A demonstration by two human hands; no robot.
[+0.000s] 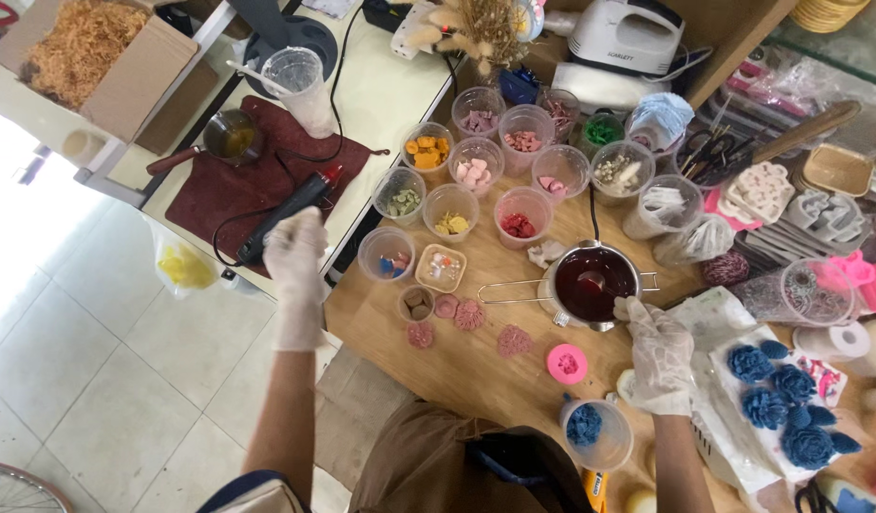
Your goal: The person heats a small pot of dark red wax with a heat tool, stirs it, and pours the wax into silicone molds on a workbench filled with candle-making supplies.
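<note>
Head view: left hand [295,249] in a thin white disposable glove reaches out to the black stick-shaped heat tool with a red tip [291,211], which lies on the dark red cloth mat [219,185] on the pale side table [381,90]; fingers curl over the tool's rear end, contact looks made, but I cannot tell whether the grip is closed. Right hand [658,353], same kind of glove, rests at the near rim of the small steel melting pot with dark red liquid [594,283] on the wooden table [476,370]; fingers loosely bent, touching or just beside the rim, nothing visibly pinched. A spoon-like thing sits in the liquid. The pot's long wire handle [512,290] points left. Near it: round pink silicone mould [567,364], flat dusty-pink cast pieces [468,315], clear plastic cups of coloured chips [476,171], a clear cup with a blue flower [590,432], blue cast flowers on white paper [784,404]. Judgement: step in hand is fetching the heat tool while steadying the pot of melt. Next move calls for a firm closed grip on the tool body, watching its black cord [338,66] across the mat, and keeping the pot level so the liquid does not slop.
</note>
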